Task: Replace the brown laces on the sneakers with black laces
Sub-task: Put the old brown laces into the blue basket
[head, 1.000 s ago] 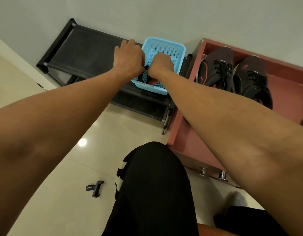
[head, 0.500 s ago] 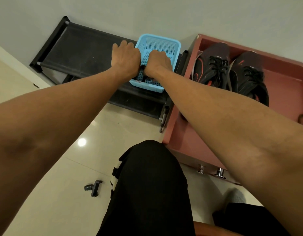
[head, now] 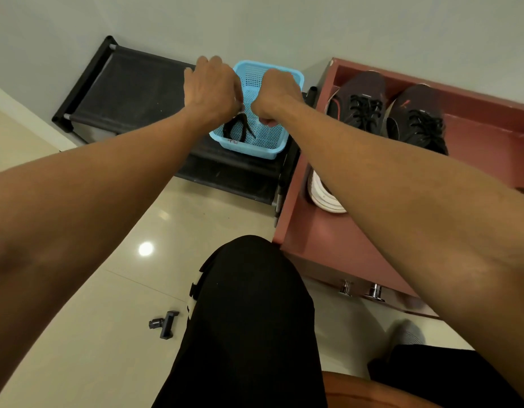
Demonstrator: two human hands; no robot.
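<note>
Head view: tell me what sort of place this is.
Probably a home entryway or shoe-storage corner: a black shoe rack stands against the wall, a reddish cabinet beside it holds dark sneakers, and the floor is glossy tile.

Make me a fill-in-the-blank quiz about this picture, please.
The basket holding the black lace is coloured ____.
The red cabinet holds ____ dark sneakers.
The left hand and right hand are both above the ____.
The small black clip lies on the ____.
Missing: blue; two; basket; floor.
</note>
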